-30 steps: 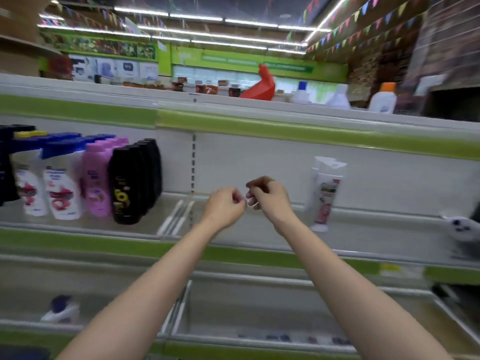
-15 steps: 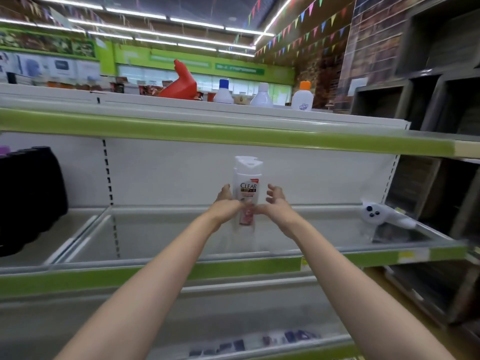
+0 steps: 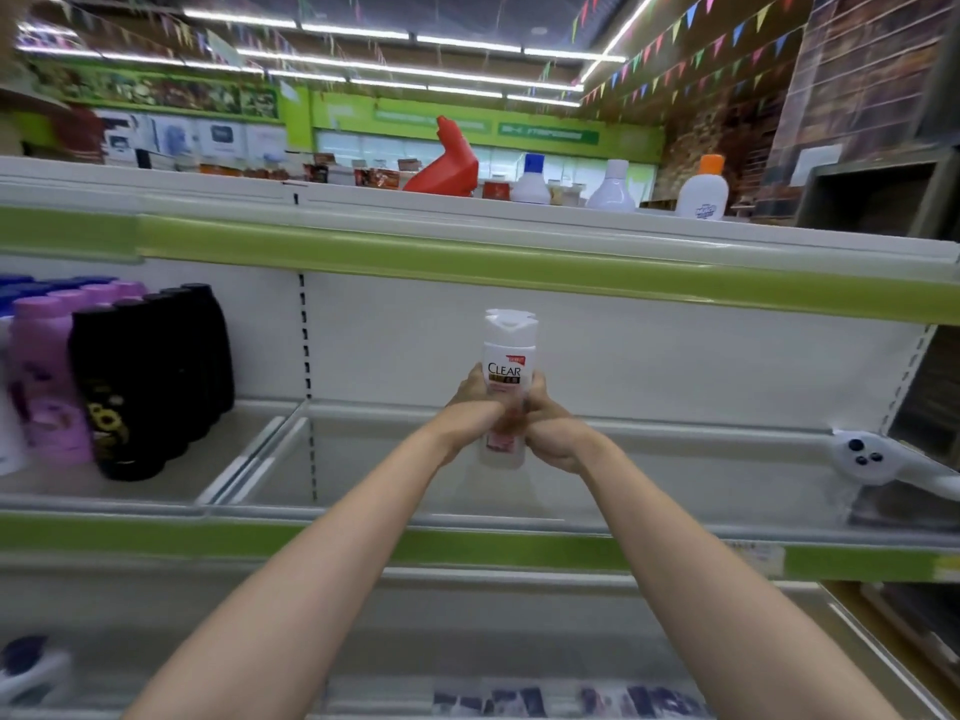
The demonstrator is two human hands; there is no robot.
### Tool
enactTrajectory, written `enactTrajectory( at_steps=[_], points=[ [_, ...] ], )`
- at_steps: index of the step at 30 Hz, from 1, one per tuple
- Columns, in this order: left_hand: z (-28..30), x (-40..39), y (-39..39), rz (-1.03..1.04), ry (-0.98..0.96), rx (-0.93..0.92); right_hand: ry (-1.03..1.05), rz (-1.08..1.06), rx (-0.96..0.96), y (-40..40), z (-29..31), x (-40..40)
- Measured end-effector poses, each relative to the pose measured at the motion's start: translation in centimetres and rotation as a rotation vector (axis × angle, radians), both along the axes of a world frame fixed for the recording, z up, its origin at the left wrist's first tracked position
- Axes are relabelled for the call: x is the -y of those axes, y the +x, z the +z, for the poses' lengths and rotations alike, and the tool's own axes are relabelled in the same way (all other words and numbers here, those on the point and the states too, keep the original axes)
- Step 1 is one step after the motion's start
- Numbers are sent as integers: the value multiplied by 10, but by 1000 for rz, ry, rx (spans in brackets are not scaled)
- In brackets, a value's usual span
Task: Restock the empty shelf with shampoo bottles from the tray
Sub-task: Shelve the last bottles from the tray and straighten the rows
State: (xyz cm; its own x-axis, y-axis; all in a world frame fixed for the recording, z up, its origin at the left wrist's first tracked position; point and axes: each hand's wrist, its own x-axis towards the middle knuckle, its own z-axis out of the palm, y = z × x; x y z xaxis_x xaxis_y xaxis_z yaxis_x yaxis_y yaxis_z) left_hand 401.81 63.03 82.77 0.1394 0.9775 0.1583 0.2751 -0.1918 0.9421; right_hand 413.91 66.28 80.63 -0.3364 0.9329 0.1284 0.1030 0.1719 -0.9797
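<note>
Both hands, left hand (image 3: 475, 407) and right hand (image 3: 553, 433), clasp the upright shampoo bottle (image 3: 506, 376) (long axis vertical) above the shelf (image 3: 649, 491) near its back edge.

- One head-worn camera looks forward and slightly down from the person's eye level, close to a store shelf (image 3: 675, 439).
- Wide-angle lens bends the shelf edges.
- Both forearms reach in from the bottom edge.

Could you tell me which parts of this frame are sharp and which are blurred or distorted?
Head view: the white shampoo bottle held by the left hand and right hand is sharp, its label readable; the black bottles and lower shelf are smeared; the green shelf edge bows with wide-angle distortion.
</note>
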Motion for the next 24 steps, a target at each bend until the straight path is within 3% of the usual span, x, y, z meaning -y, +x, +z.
enactTrajectory(
  at_steps=[10,24],
  points=[
    [-10,-12,-83,159,21,-81,-48,87,101,-84,7,7],
    [-10,-6,-163,361,109,-111,-18,52,-41,-186,4,9]
  ],
)
